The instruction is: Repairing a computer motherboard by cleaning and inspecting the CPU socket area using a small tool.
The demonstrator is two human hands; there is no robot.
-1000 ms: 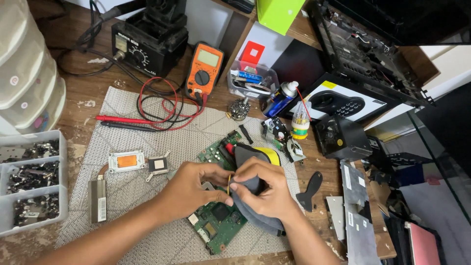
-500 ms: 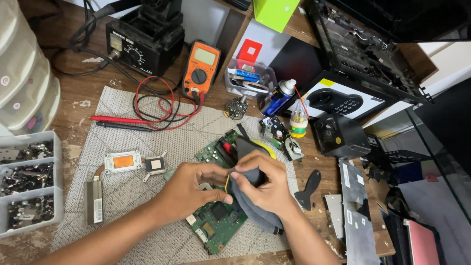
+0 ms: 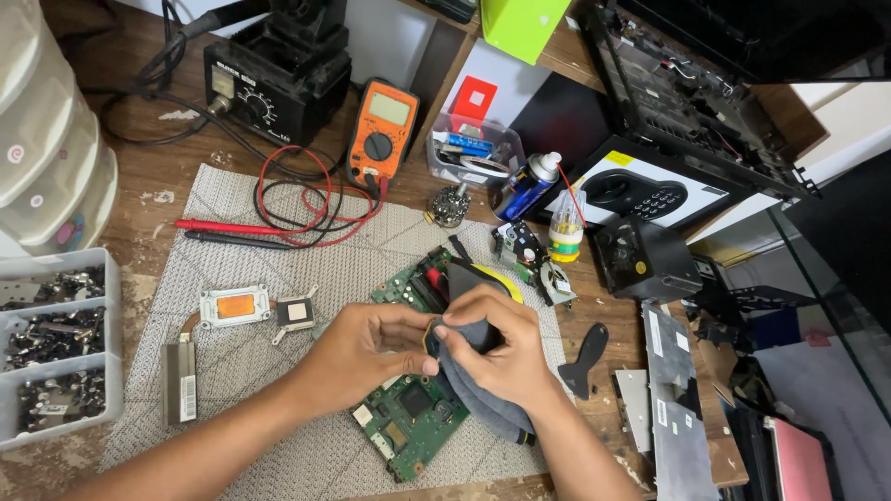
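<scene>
Hands pinching grey cloth (image 3: pixel 483 399) at mat centre, left hand (image 3: pixel 367 348) and right hand (image 3: pixel 497 348) both closed on it, over green circuit board (image 3: pixel 408 417), orange multimeter (image 3: pixel 380 134) near desk's far edge, parts tray (image 3: pixel 56 348) at left edge.

Left hand (image 3: pixel 362 353) and right hand (image 3: pixel 497 348) meet mid-frame, fingers (image 3: pixel 429 365) pinched together, forearms angled in from below.

Far left: soldering station (image 3: pixel 277 79)
Far centre: orange multimeter (image 3: pixel 381 134), red lead (image 3: pixel 237 227)
Left edge: screw tray (image 3: pixel 58 357)
Right of centre: spray can (image 3: pixel 527 186)
Mat, left: heatsink (image 3: pixel 235 306)
</scene>
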